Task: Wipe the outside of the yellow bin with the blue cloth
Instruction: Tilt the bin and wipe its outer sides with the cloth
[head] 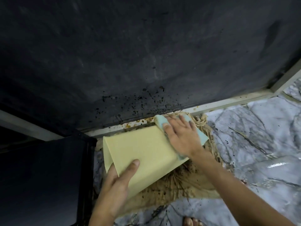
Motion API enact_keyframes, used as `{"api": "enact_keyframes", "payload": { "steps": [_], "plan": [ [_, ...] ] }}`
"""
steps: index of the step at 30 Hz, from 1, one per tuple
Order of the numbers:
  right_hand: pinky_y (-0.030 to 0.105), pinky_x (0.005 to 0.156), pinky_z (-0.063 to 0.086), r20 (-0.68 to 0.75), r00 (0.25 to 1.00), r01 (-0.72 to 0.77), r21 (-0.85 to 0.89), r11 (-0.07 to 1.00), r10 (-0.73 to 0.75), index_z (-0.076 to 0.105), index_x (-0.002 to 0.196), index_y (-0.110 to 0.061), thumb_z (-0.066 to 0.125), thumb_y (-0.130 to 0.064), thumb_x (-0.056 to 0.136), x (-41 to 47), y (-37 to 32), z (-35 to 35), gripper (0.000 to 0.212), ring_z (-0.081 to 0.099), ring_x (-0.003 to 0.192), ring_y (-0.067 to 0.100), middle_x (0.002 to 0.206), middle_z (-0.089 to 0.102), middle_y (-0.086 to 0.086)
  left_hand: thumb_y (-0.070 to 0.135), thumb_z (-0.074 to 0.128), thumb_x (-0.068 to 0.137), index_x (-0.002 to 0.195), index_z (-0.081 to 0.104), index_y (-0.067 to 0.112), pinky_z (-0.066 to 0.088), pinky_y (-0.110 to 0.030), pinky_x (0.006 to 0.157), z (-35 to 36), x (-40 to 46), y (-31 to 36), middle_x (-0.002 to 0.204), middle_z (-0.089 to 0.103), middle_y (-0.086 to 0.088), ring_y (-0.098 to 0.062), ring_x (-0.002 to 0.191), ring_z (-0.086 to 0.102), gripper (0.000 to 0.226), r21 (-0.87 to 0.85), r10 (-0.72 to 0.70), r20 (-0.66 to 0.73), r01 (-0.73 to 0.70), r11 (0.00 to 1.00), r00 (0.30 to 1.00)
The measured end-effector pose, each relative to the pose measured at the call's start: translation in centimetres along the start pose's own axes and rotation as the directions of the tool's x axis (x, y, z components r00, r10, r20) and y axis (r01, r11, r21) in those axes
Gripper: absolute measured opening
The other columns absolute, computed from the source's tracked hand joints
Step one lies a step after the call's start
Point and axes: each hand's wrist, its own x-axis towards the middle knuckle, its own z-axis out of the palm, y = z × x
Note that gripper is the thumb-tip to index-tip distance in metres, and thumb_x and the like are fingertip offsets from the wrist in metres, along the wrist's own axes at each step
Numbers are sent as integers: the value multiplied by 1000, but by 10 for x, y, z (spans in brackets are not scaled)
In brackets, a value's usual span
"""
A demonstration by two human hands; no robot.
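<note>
The yellow bin point(143, 150) lies on its side near the foot of a dark wall, one flat pale-yellow face turned up. My left hand point(117, 181) grips its near left edge, thumb on the top face and fingers around the side. My right hand point(179, 136) lies flat on the blue cloth point(160, 120) and presses it against the bin's far right end. The light blue cloth shows above my fingers and again beside my wrist.
A soiled brown rag point(187, 181) with dark specks lies under the bin on the grey marble floor point(260, 131). A dark spattered wall point(146, 54) with a pale skirting stands behind. A black cabinet point(42, 176) is at left. My toes point(192, 221) show at the bottom.
</note>
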Motion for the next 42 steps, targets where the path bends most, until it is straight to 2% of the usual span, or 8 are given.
{"api": "enact_keyframes", "payload": {
  "steps": [7, 13, 21, 25, 33, 37, 39, 42],
  "plan": [
    [40, 124, -7, -25, 879, 477, 4, 879, -476, 14, 156, -41, 13, -50, 104, -59, -53, 26, 53, -3, 154, 7, 166, 15, -16, 45, 80, 75, 125, 74, 34, 45, -55, 115, -13, 1, 0, 128, 78, 2, -21, 123, 71, 52, 30, 30, 59, -32, 999, 998],
    [42, 125, -2, -47, 999, -21, 5, 1000, 22, 15, 155, -45, 9, -62, 98, -11, 21, 7, 61, -1, 154, 8, 167, 10, -19, 36, 88, 70, 104, 78, 44, 46, -53, 114, -16, 2, -4, 115, 82, 8, -21, 118, 72, 36, 40, -55, 17, 54, 998, 998],
    [39, 124, -14, 17, 902, 431, 23, 902, -431, 6, 157, -41, -2, -54, 100, -74, -69, 32, 58, -15, 152, 4, 166, 2, -20, 13, 80, 81, 129, 72, 25, 46, -52, 113, -16, -1, 2, 125, 80, -5, -25, 122, 72, 49, -12, -69, 27, 69, 998, 997],
    [40, 126, -4, -47, 968, 245, -30, 969, -247, 8, 152, -53, 6, -65, 98, -40, 2, 21, 56, -7, 153, 4, 162, 3, -25, 16, 73, 76, 123, 72, 12, 61, -38, 78, -24, 3, 25, 109, 84, -9, -24, 97, 81, 47, -35, -198, 28, 199, 979, 980],
    [34, 122, 17, -134, 984, 144, 201, 969, -119, 38, 148, -45, 30, -72, 91, -9, 54, 7, 64, 19, 150, 6, 157, 33, -21, 53, 71, 87, 125, 67, 9, 66, -40, 63, -2, 66, 65, 117, 77, -17, -34, 97, 77, 57, 6, -201, -141, 204, 979, 969],
    [29, 81, 48, -330, 939, 41, 384, 922, 96, 64, 116, -35, 32, -58, 97, -22, 70, 8, 44, 66, 102, 20, 108, 70, -5, 61, 78, 76, 113, 64, 10, 61, -59, 90, 3, 40, 55, 110, 77, -16, -37, 101, 76, 65, 117, -139, -133, 154, 981, 981],
    [25, 55, 39, -422, 897, 52, 393, 918, 130, 58, 89, -34, 31, -55, 98, -31, 75, 10, 36, 63, 67, 15, 71, 64, -5, 61, 81, 73, 112, 67, 11, 61, -59, 88, 0, 19, 45, 103, 81, -14, -33, 97, 79, 65, 137, -155, -86, 165, 977, 984],
    [16, 42, 36, -473, 862, 44, 429, 902, 182, 53, 80, -21, 33, -50, 101, -46, 80, 0, 42, 54, 50, 16, 60, 56, 2, 34, 78, 78, 107, 68, 14, 58, -42, 79, -9, -5, 35, 83, 86, 0, -13, 75, 82, 36, 30, -176, -28, 177, 984, 984]
  ]
}}
